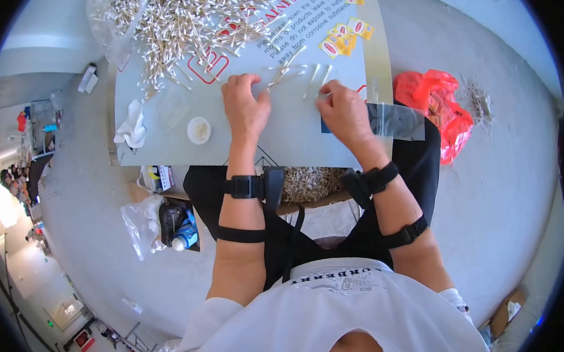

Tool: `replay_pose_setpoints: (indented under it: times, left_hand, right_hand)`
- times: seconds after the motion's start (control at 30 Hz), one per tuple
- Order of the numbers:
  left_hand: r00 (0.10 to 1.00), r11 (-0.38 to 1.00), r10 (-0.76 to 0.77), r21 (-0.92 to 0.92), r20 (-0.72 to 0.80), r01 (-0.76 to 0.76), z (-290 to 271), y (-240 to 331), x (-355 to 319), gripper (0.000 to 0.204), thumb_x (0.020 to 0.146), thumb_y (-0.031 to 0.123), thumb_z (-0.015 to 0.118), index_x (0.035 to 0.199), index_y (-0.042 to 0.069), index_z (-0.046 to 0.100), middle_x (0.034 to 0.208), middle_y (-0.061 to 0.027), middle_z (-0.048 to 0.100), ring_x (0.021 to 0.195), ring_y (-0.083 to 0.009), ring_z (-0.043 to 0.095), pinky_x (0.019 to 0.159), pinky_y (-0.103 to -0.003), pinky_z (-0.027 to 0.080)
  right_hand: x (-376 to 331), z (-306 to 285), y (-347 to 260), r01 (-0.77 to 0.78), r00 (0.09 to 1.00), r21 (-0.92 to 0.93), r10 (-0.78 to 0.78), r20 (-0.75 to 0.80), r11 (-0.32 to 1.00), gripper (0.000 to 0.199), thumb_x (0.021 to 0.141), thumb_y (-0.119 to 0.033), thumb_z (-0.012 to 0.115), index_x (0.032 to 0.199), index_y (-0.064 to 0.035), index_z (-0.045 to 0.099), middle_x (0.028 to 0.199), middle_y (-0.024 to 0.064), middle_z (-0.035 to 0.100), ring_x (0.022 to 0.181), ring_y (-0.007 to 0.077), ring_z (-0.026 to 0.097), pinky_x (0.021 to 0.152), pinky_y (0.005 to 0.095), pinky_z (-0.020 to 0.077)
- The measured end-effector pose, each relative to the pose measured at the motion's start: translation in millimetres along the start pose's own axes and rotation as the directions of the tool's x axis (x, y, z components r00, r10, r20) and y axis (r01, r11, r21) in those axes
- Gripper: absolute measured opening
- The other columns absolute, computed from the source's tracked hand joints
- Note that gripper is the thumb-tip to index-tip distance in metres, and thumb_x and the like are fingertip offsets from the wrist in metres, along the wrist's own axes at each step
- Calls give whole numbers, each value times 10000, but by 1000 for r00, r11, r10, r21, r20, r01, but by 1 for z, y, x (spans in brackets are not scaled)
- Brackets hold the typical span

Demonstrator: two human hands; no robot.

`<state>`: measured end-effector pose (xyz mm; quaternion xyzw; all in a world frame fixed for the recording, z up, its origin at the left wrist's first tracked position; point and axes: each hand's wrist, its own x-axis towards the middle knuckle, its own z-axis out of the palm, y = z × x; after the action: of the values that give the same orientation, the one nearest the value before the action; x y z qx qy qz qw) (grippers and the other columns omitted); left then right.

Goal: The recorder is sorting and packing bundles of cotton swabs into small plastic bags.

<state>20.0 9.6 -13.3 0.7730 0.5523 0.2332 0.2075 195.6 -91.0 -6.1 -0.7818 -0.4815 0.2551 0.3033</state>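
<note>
White shirt [339,300] at 6 o'clock | left hand [245,108] lay curled by cotton swabs [292,73], holding nothing | right hand [344,112] pinched clear bag [394,120] | swab pile [191,21] at 11 o'clock

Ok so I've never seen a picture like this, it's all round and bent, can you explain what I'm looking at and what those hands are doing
This is one picture from a wide fisheye camera worn on a person's head, looking down, so straight edges curve. The two bare arms coming up from below are the wearer's own, with black straps at wrist and forearm. They work at a pale grey sheet-covered table. The left hand rests palm down near a few loose cotton swabs. The right hand pinches at a clear plastic bag; what is inside I cannot tell. Farther back lies a big heap of cotton swabs, with small yellow packets, a round white lid and a crumpled white cloth. A red plastic bag sits on the floor.
</note>
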Motion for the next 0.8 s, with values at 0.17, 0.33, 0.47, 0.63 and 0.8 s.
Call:
replay_pose_setpoints:
  times: [0.17, 0.33, 0.47, 0.63, 0.8]
  left_hand:
    - [977, 981, 131, -122, -170, -153, 8, 0, 4, 243, 740, 10, 649, 974, 77, 638, 1001, -93, 592, 997, -319, 521, 868, -411, 450]
    - [962, 963, 265, -24, -61, -267, 9, 10, 35, 149, 756, 20, 674, 892, 79, 660, 958, -91, 602, 966, -310, 537, 830, -412, 457]
    - [976, 976, 216, -45, 19, -215, 2, -1, 48, 50, 796, 44, 665, 845, 39, 675, 869, -107, 625, 864, -299, 581, 770, -401, 471]
    - [987, 954, -25, -290, 159, 71, -16, 8, 25, 52, 829, 60, 650, 849, 14, 666, 816, -122, 642, 753, -271, 609, 707, -365, 479]
    - [970, 914, -102, -364, 220, 179, -18, 4, -12, 71, 802, 61, 682, 836, 7, 652, 811, -112, 642, 735, -246, 617, 697, -356, 486]
  right_hand:
    - [-24, 14, -18, 196, 958, 180, -228, 175, 964, 165, 786, -117, 642, 920, -21, 646, 818, 177, 665, 782, 376, 645, 711, 445, 524]
    - [-38, 24, -3, 157, 987, 392, -161, -23, 906, 145, 787, -42, 677, 925, -6, 650, 751, 125, 638, 677, 246, 627, 652, 334, 519]
    - [-38, 26, 1, 53, 998, 670, -21, -57, 741, 123, 845, -17, 684, 957, 19, 649, 706, 19, 593, 650, 70, 537, 624, 227, 475]
    - [-32, 18, 6, -60, 997, 733, 74, 13, 677, 108, 882, -36, 668, 966, 29, 651, 735, -26, 601, 648, 27, 512, 595, 191, 447]
    - [-32, 20, 5, -69, 994, 799, 109, 5, 598, 108, 884, -47, 670, 969, 17, 657, 749, -27, 602, 631, 23, 509, 574, 186, 441]
